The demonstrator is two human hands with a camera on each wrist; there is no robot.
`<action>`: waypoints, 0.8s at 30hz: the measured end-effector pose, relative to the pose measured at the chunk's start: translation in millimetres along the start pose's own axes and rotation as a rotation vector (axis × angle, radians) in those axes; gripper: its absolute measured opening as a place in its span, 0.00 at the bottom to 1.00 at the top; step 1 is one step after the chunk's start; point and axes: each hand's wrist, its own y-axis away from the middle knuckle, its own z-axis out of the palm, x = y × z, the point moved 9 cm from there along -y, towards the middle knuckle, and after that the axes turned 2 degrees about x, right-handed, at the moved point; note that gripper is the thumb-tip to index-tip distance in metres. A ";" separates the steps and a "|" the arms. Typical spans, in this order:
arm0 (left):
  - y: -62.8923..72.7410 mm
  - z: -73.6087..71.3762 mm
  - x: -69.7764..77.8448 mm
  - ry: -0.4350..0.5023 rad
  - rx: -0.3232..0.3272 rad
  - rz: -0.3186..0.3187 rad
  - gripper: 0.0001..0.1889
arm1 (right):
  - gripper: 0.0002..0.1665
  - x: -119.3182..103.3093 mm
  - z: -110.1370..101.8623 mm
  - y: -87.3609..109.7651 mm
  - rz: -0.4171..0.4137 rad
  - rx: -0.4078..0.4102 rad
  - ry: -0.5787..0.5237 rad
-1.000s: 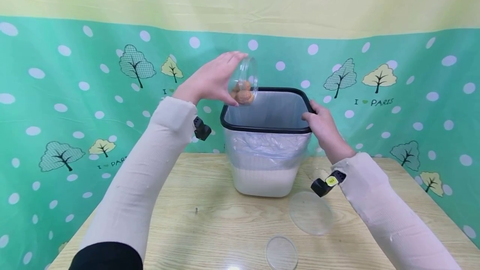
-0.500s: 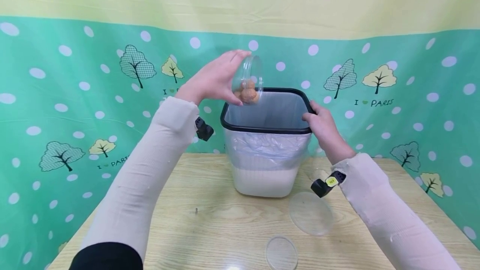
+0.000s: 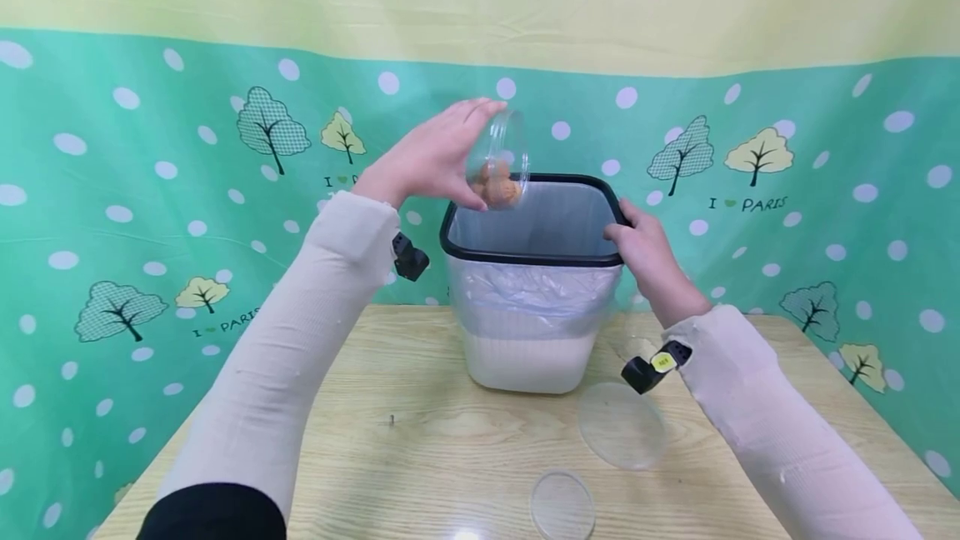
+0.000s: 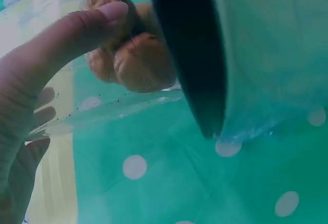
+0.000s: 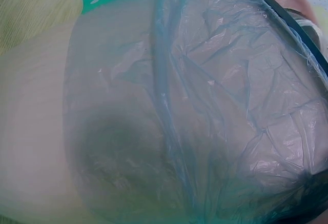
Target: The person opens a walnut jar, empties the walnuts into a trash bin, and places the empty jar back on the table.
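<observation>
My left hand (image 3: 435, 157) grips a clear plastic jar (image 3: 513, 136) that lies tipped on its side, mouth facing right. Several brown walnuts (image 3: 501, 190) are bunched inside, low in the jar toward its mouth. In the left wrist view, the thumb lies across the jar wall, over the walnuts (image 4: 143, 65), and the bin's dark rim (image 4: 192, 55) crosses the jar's mouth end. Below and to the right stands a white bin (image 3: 532, 365) with a black rim and a translucent liner (image 3: 536, 294). My right hand (image 3: 648, 248) holds the rim at its right side, thumb inside.
Two clear round lids lie on the wooden table (image 3: 337, 473), a larger one (image 3: 621, 426) right of the bin's base and a smaller one (image 3: 562, 505) nearer me. Something transparent (image 3: 633, 344) shows behind my right wrist. A green printed curtain (image 3: 187, 232) hangs behind the table.
My left hand and the jar have shifted a little to the right over the bin, and the walnuts have moved with them. My right hand has stayed on the rim.
</observation>
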 end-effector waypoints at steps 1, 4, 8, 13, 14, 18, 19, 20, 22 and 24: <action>-0.6 -0.5 1.1 -0.003 0.005 0.005 0.62 | 0.41 0.0 -0.1 0.2 0.001 0.001 -0.003; -1.3 -0.9 2.3 -0.032 0.005 0.015 0.62 | 0.41 0.1 -0.4 0.1 -0.002 0.002 -0.012; -0.5 0.6 0.1 -0.025 -0.009 0.002 0.62 | 0.41 0.4 -0.7 0.2 -0.006 0.003 -0.009; 0.6 0.0 -1.6 -0.029 -0.004 0.004 0.61 | 0.41 0.2 -0.8 0.0 -0.008 0.004 -0.002; 0.6 -0.3 -1.1 -0.030 0.001 0.010 0.61 | 0.41 0.0 -0.8 0.0 -0.009 0.005 -0.004; -0.1 -0.6 1.2 -0.032 0.004 0.023 0.61 | 0.40 -0.2 -1.0 0.1 -0.007 0.010 -0.005; -0.5 -0.7 2.0 -0.034 0.006 0.025 0.61 | 0.40 -0.2 -0.8 0.3 -0.005 0.009 -0.005; -0.7 -1.1 2.7 -0.036 0.006 0.027 0.61 | 0.40 -0.1 -0.7 0.3 -0.004 0.009 -0.004; -1.4 -1.2 3.7 -0.041 0.005 0.028 0.61 | 0.40 0.1 -0.6 0.3 -0.003 0.010 -0.004; -2.0 -1.3 4.0 -0.042 0.002 0.027 0.61 | 0.40 0.2 -0.5 0.4 -0.002 0.010 -0.005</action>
